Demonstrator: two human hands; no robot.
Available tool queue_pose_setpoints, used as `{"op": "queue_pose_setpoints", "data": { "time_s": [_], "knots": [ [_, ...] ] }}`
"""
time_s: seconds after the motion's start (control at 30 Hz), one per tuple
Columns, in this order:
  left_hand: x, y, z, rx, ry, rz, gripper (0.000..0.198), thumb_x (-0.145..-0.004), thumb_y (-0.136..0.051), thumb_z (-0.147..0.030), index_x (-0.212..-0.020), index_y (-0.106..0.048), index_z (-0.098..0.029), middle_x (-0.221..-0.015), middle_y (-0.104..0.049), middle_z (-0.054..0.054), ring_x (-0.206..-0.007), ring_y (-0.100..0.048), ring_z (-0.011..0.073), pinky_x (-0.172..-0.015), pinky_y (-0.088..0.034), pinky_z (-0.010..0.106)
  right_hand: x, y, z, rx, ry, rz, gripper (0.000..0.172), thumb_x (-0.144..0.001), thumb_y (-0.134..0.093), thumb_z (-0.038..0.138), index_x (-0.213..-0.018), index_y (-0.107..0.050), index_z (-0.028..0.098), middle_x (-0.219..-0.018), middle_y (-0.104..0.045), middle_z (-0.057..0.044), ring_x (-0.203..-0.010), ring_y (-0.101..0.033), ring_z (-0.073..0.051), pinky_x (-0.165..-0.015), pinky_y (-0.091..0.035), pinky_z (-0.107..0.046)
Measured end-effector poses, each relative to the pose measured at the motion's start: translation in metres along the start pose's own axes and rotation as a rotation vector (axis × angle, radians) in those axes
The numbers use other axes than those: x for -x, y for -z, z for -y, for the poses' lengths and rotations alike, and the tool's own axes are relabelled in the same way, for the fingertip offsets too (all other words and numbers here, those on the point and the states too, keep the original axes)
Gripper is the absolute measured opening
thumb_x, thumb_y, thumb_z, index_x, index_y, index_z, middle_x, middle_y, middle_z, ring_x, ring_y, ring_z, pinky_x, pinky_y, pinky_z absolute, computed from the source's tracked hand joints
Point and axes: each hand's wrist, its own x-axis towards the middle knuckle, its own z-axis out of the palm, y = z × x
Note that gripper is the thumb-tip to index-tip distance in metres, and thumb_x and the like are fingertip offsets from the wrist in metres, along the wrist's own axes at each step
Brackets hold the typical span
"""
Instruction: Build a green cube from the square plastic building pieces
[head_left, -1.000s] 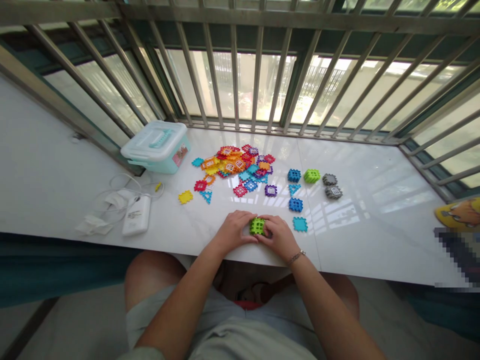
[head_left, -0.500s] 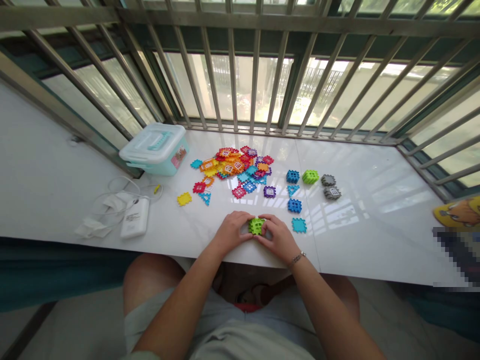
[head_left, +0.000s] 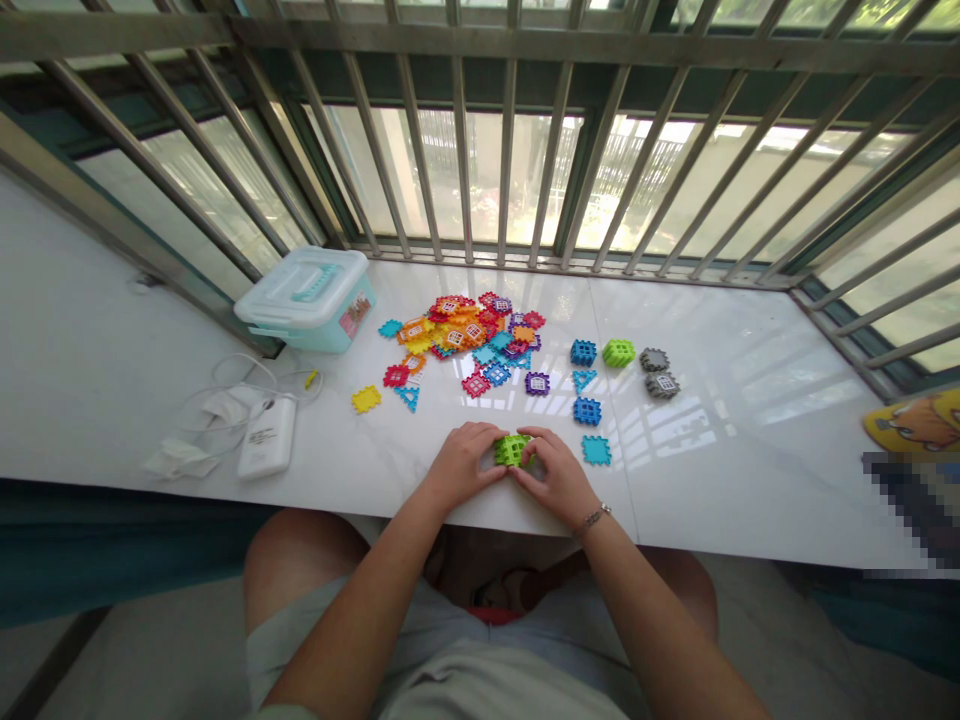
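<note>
Green pieces, between left hand and right hand, both touching

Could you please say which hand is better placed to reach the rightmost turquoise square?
Probably the right hand: it is closer to that turquoise square, while the left hand is beyond the held green block.

Your left hand and right hand partly hid the green lattice tiles | overlap hid parts of your tile heap | pixelation masked a dark object | right edge cut off a yellow cartoon-print item | your white power bank bore lettering too small to read
</note>
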Motion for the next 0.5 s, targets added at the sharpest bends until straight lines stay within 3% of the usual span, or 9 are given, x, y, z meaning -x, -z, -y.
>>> {"op": "queue_pose_setpoints", "data": {
  "time_s": [0.3,0.5],
  "knots": [
    [-0.0002,0.0006,-0.0002,-0.01,-0.015,0.011,0.059,-0.082,-0.092,-0.038,-0.134,-0.065,-0.027,-0.133,-0.073,0.008,-0.122,-0.066,0.0304,-0.106,-0.052,0.047,0.0016,-0.0023,-0.006,-0.061,0.021,-0.003,0.018,-0.094,-0.077,0.031,-0.1,-0.06,0.027,-0.141,-0.069,-0.011,-0.133,-0.062,-0.028,-0.111,-0.051,-0.05],
    [0.0005,0.001,-0.0019,-0.016,-0.003,0.01,0.057,-0.083,-0.089,-0.031,-0.135,-0.065,-0.027,-0.133,-0.072,0.008,-0.123,-0.066,0.0306,-0.106,-0.052,0.047,0.0021,-0.0022,-0.0051,-0.062,0.032,-0.002,0.019,-0.094,-0.079,0.03,-0.101,-0.061,0.027,-0.142,-0.068,-0.01,-0.133,-0.063,-0.028,-0.111,-0.051,-0.05]
  ]
}}
